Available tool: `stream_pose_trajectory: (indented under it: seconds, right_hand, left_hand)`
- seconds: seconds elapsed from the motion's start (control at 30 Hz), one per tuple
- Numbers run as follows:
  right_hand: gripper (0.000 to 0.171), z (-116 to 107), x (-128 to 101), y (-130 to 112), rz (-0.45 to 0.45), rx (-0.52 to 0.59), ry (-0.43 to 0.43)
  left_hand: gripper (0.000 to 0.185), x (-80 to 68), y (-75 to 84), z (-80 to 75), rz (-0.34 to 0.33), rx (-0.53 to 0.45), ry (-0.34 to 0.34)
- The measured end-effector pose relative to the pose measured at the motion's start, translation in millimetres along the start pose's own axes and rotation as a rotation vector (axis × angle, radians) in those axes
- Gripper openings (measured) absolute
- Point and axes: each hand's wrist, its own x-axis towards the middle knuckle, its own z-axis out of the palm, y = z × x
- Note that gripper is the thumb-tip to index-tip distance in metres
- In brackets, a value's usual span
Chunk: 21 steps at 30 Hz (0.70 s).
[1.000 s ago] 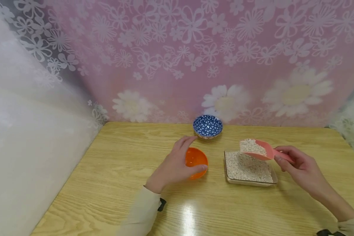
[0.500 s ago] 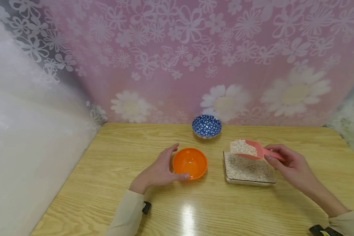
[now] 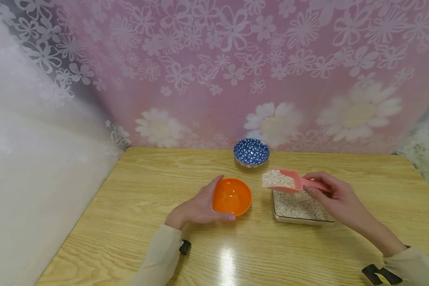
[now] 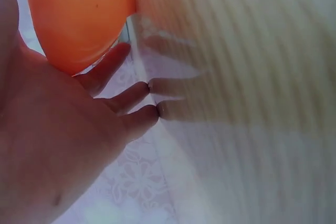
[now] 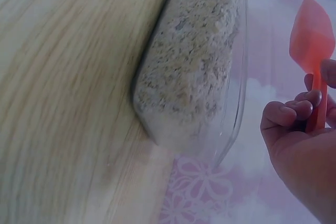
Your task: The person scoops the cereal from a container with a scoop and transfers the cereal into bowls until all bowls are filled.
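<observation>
My left hand (image 3: pixel 201 206) cups the left side of an orange bowl (image 3: pixel 232 196), thumb at the near rim and fingers round the far side. The left wrist view shows several fingertips down at the tabletop beside the bowl's outer wall. In my right hand (image 3: pixel 337 198) is the handle of a pink scoop (image 3: pixel 296 180), gripped between thumb and curled fingers. Oats (image 3: pixel 279 179) are heaped in the scoop, which is raised over the left edge of a clear rectangular container (image 3: pixel 304 221). More oats (image 5: pixel 186 51) fill that container.
A blue-and-white patterned bowl (image 3: pixel 251 152) stands near the back edge of the wooden table (image 3: pixel 128 206), behind the orange bowl. A pink floral backdrop (image 3: pixel 200 79) rises behind the table.
My right hand has carried the loaded scoop left, from over the container toward the orange bowl. My left hand has moved from above the orange bowl to its left side and now holds it there.
</observation>
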Motion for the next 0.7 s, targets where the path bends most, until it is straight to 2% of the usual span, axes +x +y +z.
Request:
stream_pose_trajectory:
  seconds: [0.23, 0.4, 0.7]
  right_hand:
    - [0.02, 11.4, 10.5, -10.2, -0.001, -0.009, -0.071]
    - [0.018, 20.4, 18.8, -16.0, 0.024, -0.059, -0.109]
    - [0.014, 40.5, 36.2, -24.8, 0.012, -0.125, -0.203]
  left_hand:
    - [0.117, -0.4, 0.3, 0.3, -0.007, 0.0, 0.005]
    - [0.116, -0.6, 0.3, 0.8, -0.015, -0.016, 0.012]
    - [0.117, 2.2, 1.6, 2.9, -0.008, -0.004, 0.022]
